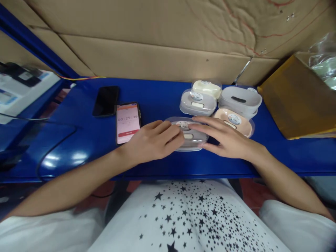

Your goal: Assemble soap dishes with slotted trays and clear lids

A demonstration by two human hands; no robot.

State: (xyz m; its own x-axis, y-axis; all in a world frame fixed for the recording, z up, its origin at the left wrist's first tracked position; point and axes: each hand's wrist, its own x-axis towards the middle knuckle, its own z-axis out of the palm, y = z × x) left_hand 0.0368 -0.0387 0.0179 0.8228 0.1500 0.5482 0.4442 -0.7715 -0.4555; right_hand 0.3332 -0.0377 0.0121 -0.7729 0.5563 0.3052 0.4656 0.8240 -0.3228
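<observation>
On the blue table in front of me lies a grey oval plastic box (190, 144) with a clear cover, a round printed sticker and a small cream bar. My left hand (156, 140) is at its left side, fingers curled and closed; the fingertips are hidden, so what they grip does not show. Stretched and spread, the fingers of my right hand (223, 136) rest on the right part of the cover, beside the sticker. Just behind my right hand sits a peach box (245, 128) of the same shape, partly covered by that hand.
Behind are another grey box (198, 101), a cream box (207, 87) and stacked whitish oval trays (241, 98). To the left lie a phone (128, 122) showing a timer and a dark phone (106, 100). A cardboard carton (296, 101) stands at right, a power strip (26, 92) at far left.
</observation>
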